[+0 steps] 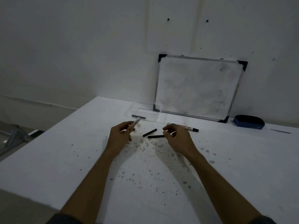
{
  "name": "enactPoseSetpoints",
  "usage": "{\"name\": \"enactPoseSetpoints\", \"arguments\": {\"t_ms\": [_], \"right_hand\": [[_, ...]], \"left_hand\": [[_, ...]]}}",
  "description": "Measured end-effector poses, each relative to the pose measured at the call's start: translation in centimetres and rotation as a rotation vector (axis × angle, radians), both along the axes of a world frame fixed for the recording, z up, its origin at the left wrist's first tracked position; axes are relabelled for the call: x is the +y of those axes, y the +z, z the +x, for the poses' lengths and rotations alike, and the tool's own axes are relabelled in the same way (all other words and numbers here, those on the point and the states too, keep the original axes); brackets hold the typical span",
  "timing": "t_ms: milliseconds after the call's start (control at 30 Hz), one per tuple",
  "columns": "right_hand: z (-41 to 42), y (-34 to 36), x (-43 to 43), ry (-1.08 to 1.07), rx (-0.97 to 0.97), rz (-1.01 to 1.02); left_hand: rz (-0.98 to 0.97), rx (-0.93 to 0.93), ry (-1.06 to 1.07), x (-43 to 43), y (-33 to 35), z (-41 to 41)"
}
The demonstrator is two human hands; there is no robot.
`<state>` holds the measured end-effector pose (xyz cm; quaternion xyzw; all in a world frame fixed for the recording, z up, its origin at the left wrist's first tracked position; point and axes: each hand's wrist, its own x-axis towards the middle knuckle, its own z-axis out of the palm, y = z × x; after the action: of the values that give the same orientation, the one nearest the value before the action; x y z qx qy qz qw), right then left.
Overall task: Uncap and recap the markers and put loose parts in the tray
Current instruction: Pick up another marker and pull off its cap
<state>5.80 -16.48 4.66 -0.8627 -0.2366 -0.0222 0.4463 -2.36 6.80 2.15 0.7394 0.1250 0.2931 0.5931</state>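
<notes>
A white marker barrel (135,124) sits pinched in the person's left hand (120,136), its long axis tilted up and away to the right, the pale open end aimed toward the clear tray (129,110) at the back of the white table (64,159). On the ink-spattered tabletop between the hands lie two loose black sticks, apparently ink cores: the upper black stick (150,132) angles up to the right, while the lower black stick (156,136) runs nearly left to right, its right end at the right hand's fingertips (165,134). The right hand (177,136) hovers with fingers curled narrow and close together; whether they already touch that stick cannot be told in the dim light. Just behind this hand a second marker (187,128) lies flat, its dark tip pointing right.

The step in hand looks like gathering a loose part. To do it well, the right hand should pinch the lower stick near its middle so it does not pivot or smear more ink, lift it clear of its neighbour, and carry it over the tray wall beside the grey piece (138,116) already lying there. Beyond, a small whiteboard (197,88) leans on the wall and a blue eraser (249,121) rests to the right.
</notes>
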Motion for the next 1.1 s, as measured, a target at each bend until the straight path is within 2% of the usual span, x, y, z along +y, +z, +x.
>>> {"name": "enactPoseSetpoints", "arguments": {"t_ms": [67,167,267,367,467,600,833,967,1100], "right_hand": [[1.2,-0.3,1.2,0.023,-0.102,-0.097],[2.9,-0.4,3.3,0.085,-0.232,-0.224],[4.8,-0.2,5.1,0.146,-0.331,-0.499],[6.6,0.2,5.6,0.210,-0.293,-0.682],[7.5,0.2,5.8,0.254,-0.189,-0.676],[7.2,0.3,5.3,0.216,-0.090,-0.481],[1.9,1.5,-1.4,0.063,-0.088,-0.098],[-0.4,1.3,-6.8,0.018,0.143,0.257],[-0.2,-0.3,-10.5,-0.040,0.571,0.855]], "left_hand": [[-0.085,0.012,0.026,0.5,-0.2,0.2],[-0.092,0.017,0.005,0.8,-0.4,0.5],[-0.059,0.033,-0.014,0.9,-0.8,0.7],[-0.030,0.035,-0.046,1.2,-1.1,0.8],[0.000,0.032,-0.075,1.4,-1.2,1.0],[-0.008,0.023,-0.055,1.5,-1.2,1.1],[0.097,0.052,-0.135,-1.1,-0.8,0.3],[0.049,0.063,-0.311,-5.1,0.3,0.2],[0.016,0.138,-0.541,-9.0,2.6,1.6]]}}
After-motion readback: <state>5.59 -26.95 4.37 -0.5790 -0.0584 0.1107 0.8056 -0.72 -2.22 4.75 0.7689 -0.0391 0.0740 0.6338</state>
